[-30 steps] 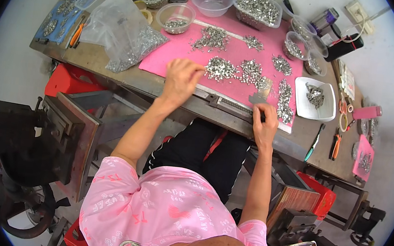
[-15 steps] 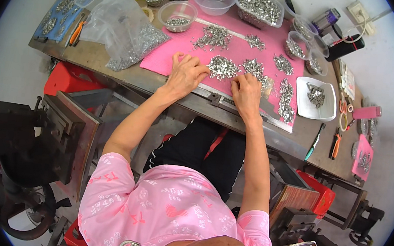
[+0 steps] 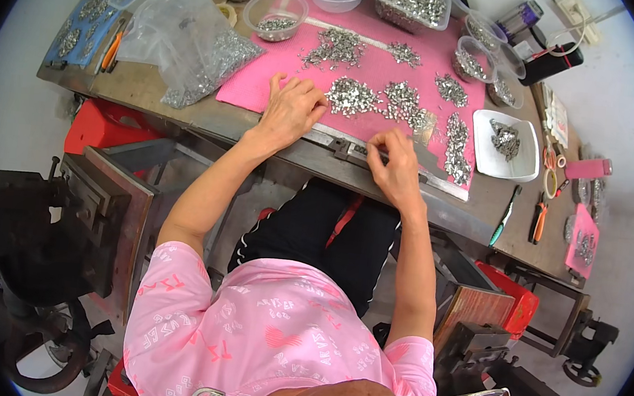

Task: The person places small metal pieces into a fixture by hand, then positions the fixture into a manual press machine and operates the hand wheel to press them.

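On a pink mat [image 3: 265, 63] lie several heaps of small shiny metal pieces. My left hand [image 3: 293, 108] rests at the left side of the nearest heap [image 3: 353, 97], its thumb and fingers bent together. What may be pinched there is too small to see. Along the near edge of the table lies a caliper-like measuring tool [image 3: 346, 149] with a grey bar. Over the right part of that tool is my right hand [image 3: 397, 162], fingers curled and closed, fingertips beside its body. Whether they grip it is hidden. Another heap [image 3: 401, 101] lies just beyond this hand.
A clear plastic bag [image 3: 193, 52] of metal pieces lies at left. Clear tubs [image 3: 275, 17] line the far side. At right are a white dish [image 3: 504, 170], a toothbrush [image 3: 505, 216] and orange-handled pliers [image 3: 538, 219]. A dark machine vise [image 3: 39, 225] stands below left.
My right hand has drawn back from the heaps toward the near table edge, beside the measuring tool. My left hand has shifted slightly left, away from the nearest heap. The whole view has shifted a little.
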`<act>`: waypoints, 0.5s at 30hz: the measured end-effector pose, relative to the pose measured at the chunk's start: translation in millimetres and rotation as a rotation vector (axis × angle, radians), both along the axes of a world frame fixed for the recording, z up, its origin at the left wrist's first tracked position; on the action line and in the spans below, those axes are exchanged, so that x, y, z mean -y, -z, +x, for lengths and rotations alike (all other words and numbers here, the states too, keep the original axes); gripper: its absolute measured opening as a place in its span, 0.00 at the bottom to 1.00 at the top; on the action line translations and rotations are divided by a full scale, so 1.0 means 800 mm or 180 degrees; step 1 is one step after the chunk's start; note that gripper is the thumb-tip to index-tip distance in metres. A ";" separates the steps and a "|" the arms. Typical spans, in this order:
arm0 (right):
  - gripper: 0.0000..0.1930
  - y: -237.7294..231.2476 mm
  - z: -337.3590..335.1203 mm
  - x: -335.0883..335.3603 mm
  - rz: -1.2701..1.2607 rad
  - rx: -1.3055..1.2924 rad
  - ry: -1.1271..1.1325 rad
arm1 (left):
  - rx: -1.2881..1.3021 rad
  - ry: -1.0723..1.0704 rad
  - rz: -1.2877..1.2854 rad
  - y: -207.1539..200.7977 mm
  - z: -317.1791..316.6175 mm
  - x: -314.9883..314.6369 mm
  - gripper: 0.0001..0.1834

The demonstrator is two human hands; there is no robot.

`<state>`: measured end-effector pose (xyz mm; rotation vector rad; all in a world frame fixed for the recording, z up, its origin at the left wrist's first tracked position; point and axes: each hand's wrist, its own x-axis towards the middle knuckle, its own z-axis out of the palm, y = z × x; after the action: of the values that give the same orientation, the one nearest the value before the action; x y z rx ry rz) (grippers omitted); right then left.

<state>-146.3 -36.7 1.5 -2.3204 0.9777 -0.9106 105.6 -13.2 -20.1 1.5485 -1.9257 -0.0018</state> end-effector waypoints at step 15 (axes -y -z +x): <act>0.09 0.003 -0.003 -0.010 -0.0731 -0.0177 -0.0298 | -0.0301 0.0159 0.0096 -0.001 0.006 0.000 0.04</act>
<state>-148.4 -29.0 -0.9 -2.5716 0.8150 -0.9691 110.4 -13.1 -19.7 1.4924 -1.8973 -0.1241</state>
